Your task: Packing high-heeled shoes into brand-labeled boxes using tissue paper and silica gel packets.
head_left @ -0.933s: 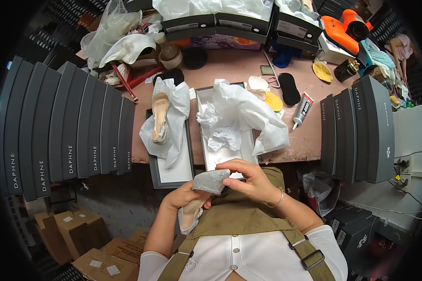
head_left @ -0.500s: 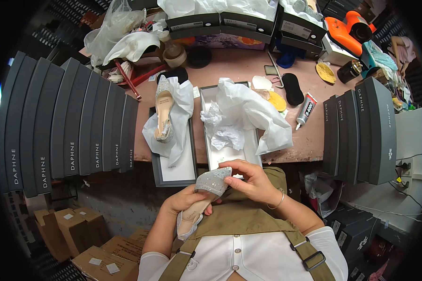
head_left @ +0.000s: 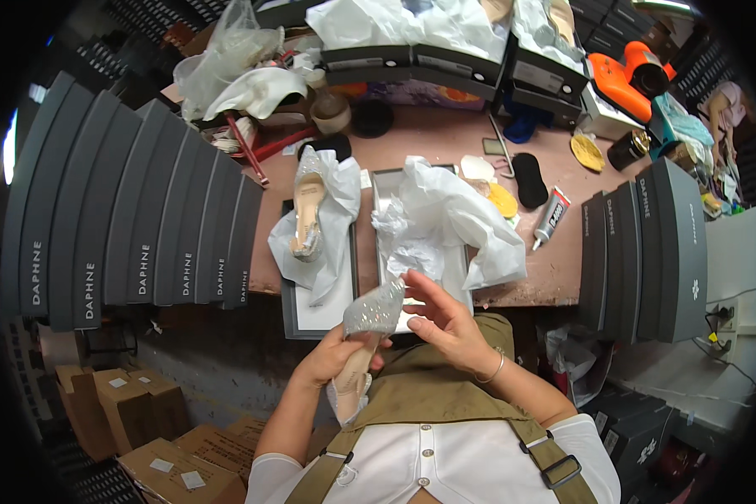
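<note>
A silver glitter pointed-toe shoe (head_left: 373,312) is gripped round its middle by my left hand (head_left: 332,356), with the toe pointing up and away from me. My right hand (head_left: 448,328) is just right of the toe, fingers spread and holding nothing. Beyond my hands, the matching shoe (head_left: 309,202) lies on white tissue paper (head_left: 338,220) over a dark box lid (head_left: 319,312) with a white inside. To its right is an open shoebox (head_left: 454,281) with crumpled white tissue (head_left: 454,210) spilling over its right side.
Dark shoeboxes stand in rows at the left (head_left: 126,210) and right (head_left: 672,252). A glue tube (head_left: 551,218), a black oval pad (head_left: 529,180) and a yellow sponge (head_left: 502,202) lie right of the open box. Cardboard cartons (head_left: 185,454) sit below left. Another person's arm (head_left: 719,113) shows far right.
My right hand has let go of the shoe's toe and opened, moving slightly right. The shoe has tipped more upright in my left hand. The whole view has shifted a little.
</note>
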A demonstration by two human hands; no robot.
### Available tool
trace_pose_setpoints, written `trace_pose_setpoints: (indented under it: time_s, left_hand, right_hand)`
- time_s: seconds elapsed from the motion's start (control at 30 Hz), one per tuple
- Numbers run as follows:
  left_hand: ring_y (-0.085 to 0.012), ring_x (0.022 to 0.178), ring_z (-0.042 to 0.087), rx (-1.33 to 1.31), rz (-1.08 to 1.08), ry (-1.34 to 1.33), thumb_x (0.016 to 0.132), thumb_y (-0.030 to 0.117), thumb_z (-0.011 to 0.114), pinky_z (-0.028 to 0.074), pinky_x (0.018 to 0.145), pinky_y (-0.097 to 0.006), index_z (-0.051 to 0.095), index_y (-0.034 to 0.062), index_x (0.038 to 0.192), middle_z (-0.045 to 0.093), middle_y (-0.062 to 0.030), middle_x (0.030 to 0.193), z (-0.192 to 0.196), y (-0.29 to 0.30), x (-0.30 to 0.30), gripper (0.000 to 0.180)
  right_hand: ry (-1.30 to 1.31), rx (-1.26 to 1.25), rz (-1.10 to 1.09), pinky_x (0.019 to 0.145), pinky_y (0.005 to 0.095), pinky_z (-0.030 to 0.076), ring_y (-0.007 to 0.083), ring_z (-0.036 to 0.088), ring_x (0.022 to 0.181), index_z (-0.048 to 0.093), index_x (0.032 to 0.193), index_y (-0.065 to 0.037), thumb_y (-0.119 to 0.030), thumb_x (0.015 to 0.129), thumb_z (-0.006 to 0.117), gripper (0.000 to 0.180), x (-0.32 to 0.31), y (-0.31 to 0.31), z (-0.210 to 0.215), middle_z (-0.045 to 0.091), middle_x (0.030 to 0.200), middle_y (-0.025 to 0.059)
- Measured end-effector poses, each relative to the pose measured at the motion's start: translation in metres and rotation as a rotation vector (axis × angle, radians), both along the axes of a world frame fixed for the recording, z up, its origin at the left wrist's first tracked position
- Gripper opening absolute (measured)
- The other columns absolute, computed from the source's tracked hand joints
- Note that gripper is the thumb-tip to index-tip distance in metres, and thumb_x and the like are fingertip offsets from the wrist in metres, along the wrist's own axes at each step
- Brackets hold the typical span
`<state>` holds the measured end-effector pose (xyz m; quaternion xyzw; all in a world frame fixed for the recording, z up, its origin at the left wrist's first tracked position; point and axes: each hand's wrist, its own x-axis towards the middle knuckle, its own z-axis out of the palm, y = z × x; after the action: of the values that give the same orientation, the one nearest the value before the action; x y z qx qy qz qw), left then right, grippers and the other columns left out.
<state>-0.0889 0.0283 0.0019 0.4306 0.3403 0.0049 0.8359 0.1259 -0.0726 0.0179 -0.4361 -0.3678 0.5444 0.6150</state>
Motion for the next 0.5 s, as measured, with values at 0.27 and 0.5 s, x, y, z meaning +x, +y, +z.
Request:
trace_pose_setpoints:
  time_s: [0.27,0.5]
  left_hand:
    - [-0.0268,0.124,0.047,0.095,0.515,-0.399,0.095,0.033,0.033,0.032,0.108,-0.037,0.052,-0.0076,0.123,0.048,-0.0188,0.134,-0.009,-0.002,0.075,0.053]
    - [-0.0160,0.106,0.052,0.222,0.680,-0.493,0.090,0.018,0.059,0.042,0.094,-0.030,0.032,-0.0017,0.137,0.051,-0.0084,0.122,-0.018,-0.006,0.084,0.057]
  right_hand:
    - [0.043,-0.246,0.298,0.097,0.0341,0.042,0.0215,0.050,0.117,0.031,0.143,-0.005,-0.014,0.089,0.064,0.064,0.000,-0.004,-0.005,0.038,0.139,0.0145]
    - [-0.267,-0.291,0.065,0.061,0.0219,0.048,0.0088,0.058,0.076,0.057,0.111,0.003,-0.014,0.083,0.068,0.034,0.001,-0.021,-0.023,0.059,0.092,0.0036]
